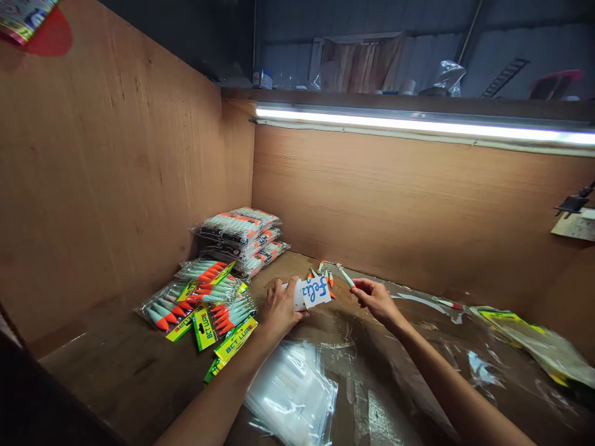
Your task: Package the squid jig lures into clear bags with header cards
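Note:
My left hand (pixel 280 305) is closed on a white card (pixel 312 293) with blue handwriting, its fingers at the card's left edge. In my right hand (pixel 375 301) is a slim fishing lure (pixel 346 276), pale green with an orange end, pinched near that orange end and tilted up to the left. Behind the card lies a small pile of loose lures (pixel 321 272), partly hidden by it. Below my left hand rests a stack of clear plastic bags (pixel 294 393).
Several lure packets (pixel 204 328) with yellow-green header cards lie at left. Behind them rise stacked bags of lures (pixel 239 238). More yellow-green packaging (pixel 534 337) is at right. Plywood walls (pixel 395 204) enclose the table, with a lit tube lamp (pixel 418 126) above.

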### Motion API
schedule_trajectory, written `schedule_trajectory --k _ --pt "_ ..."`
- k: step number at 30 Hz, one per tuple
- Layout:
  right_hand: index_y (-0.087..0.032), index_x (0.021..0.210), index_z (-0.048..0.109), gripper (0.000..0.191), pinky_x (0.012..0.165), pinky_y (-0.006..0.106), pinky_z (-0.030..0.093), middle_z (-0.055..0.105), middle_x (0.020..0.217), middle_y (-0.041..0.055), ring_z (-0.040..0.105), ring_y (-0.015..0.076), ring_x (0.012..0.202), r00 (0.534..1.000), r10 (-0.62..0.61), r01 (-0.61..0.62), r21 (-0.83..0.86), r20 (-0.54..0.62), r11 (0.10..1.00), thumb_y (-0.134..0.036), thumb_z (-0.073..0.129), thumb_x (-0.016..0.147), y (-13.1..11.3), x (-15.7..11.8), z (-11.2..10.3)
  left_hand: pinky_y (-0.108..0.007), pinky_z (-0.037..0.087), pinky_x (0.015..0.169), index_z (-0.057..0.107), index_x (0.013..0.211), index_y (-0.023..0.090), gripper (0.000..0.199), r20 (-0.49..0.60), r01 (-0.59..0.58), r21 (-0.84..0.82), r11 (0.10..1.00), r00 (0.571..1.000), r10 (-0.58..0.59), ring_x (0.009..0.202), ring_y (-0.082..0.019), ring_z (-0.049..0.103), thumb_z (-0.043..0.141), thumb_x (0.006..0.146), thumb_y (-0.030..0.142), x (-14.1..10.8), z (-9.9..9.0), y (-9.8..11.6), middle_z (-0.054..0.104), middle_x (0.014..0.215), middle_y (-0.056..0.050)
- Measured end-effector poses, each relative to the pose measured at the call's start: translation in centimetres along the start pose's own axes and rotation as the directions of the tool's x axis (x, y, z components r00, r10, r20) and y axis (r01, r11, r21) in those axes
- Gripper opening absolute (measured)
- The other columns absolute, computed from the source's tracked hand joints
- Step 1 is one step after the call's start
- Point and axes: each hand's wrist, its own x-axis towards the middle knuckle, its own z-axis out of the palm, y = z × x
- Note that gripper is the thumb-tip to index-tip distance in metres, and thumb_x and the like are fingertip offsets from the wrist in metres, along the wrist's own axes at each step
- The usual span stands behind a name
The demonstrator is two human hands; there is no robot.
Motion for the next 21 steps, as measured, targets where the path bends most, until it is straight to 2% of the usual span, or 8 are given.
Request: schedule_trajectory --k 2,5,9,12,15,17,19,21 --pt "-0.02 0.108 0.07 0.028 0.065 0.027 0.046 0.071 0.085 0.0039 0.062 0.017 0.07 0.988 -0.157 0.156 -0.063 -0.005 0.986 -0.037 0.053 0.093 -1.8 -1.3 -0.8 -0.039 0.04 0.093 0.039 0.136 0.031 0.087 0.018 0.0 -0.005 1.0 1.0 0.0 0.111 -0.033 0.053 0.083 0.062 0.043 -0.1 0.1 0.0 0.047 0.119 -0.01" --pt "-0.022 0.093 0.072 0.019 0.069 0.029 0.042 0.069 0.088 0.0053 0.059 0.0191 0.081 0.925 -0.379 0.353 -0.348 -0.008 0.869 -0.03 0.055 0.095 -4.7 -2.8 -0.5 -0.036 0.041 0.091 0.04 0.135 0.031 0.084 0.042 -0.008 0.001 1.0 0.999 0.008 0.109 -0.031 0.054 0.082 0.063 0.041 -0.2 0.4 0.4 0.047 0.118 -0.009" --pt "-0.02 0.082 0.07 0.017 0.072 0.031 0.039 0.067 0.095 0.0092 0.053 0.023 0.09 0.886 -0.461 0.389 -0.623 0.051 0.679 -0.025 0.058 0.093 -7.8 -2.5 2.5 -0.032 0.042 0.086 0.041 0.132 0.029 0.075 0.062 -0.039 0.02 0.999 0.997 0.038 0.104 -0.026 0.056 0.077 0.066 0.027 -0.6 0.6 1.3 0.047 0.118 -0.007" --pt "-0.02 0.078 0.07 0.018 0.077 0.033 0.04 0.067 0.093 0.0091 0.052 0.0239 0.093 0.846 -0.512 0.485 -0.613 0.148 0.624 -0.024 0.06 0.092 -8.8 -1.1 4.6 -0.031 0.041 0.085 0.041 0.13 0.03 0.072 0.051 -0.062 0.04 0.997 0.997 0.06 0.105 -0.025 0.055 0.074 0.067 0.018 -0.7 0.6 1.4 0.047 0.12 -0.007" --pt "-0.025 0.087 0.074 0.013 0.085 0.035 0.04 0.068 0.098 0.0057 0.053 0.0232 0.098 0.794 -0.569 0.596 -0.462 0.216 0.656 -0.024 0.062 0.092 -8.2 0.4 5.1 -0.031 0.041 0.087 0.042 0.129 0.03 0.072 0.004 -0.051 0.055 0.997 0.999 0.05 0.107 -0.025 0.054 0.074 0.066 0.015 -0.5 0.3 1.0 0.047 0.119 -0.006" --pt "-0.03 0.107 0.072 0.019 0.093 0.035 0.04 0.067 0.114 0.0041 0.053 0.0224 0.106 0.821 -0.555 0.562 -0.368 0.136 0.741 -0.025 0.06 0.093 -6.8 1.4 4.7 -0.032 0.041 0.088 0.042 0.13 0.03 0.073 -0.04 -0.023 0.055 0.998 0.999 0.025 0.107 -0.026 0.054 0.077 0.066 0.019 -0.1 0.1 0.5 0.047 0.117 -0.006" --pt "-0.027 0.123 0.065 0.03 0.095 0.033 0.041 0.063 0.125 0.0063 0.054 0.0211 0.111 0.909 -0.416 0.391 -0.328 -0.007 0.86 -0.027 0.049 0.098 -4.8 2.2 4.3 -0.033 0.041 0.089 0.041 0.131 0.029 0.078 -0.085 0.014 0.046 0.999 0.996 -0.01 0.107 -0.026 0.054 0.082 0.065 0.026 0.3 0.0 0.0 0.047 0.118 -0.007" --pt "-0.021 0.123 0.065 0.034 0.088 0.031 0.044 0.066 0.119 0.0102 0.059 0.0211 0.105 0.968 -0.233 0.192 -0.324 -0.094 0.926 -0.028 0.041 0.1 -2.7 2.7 4.4 -0.034 0.041 0.09 0.04 0.132 0.028 0.083 -0.125 0.059 0.04 0.997 0.991 -0.054 0.107 -0.027 0.054 0.085 0.063 0.031 0.6 0.0 -0.4 0.046 0.119 -0.007"
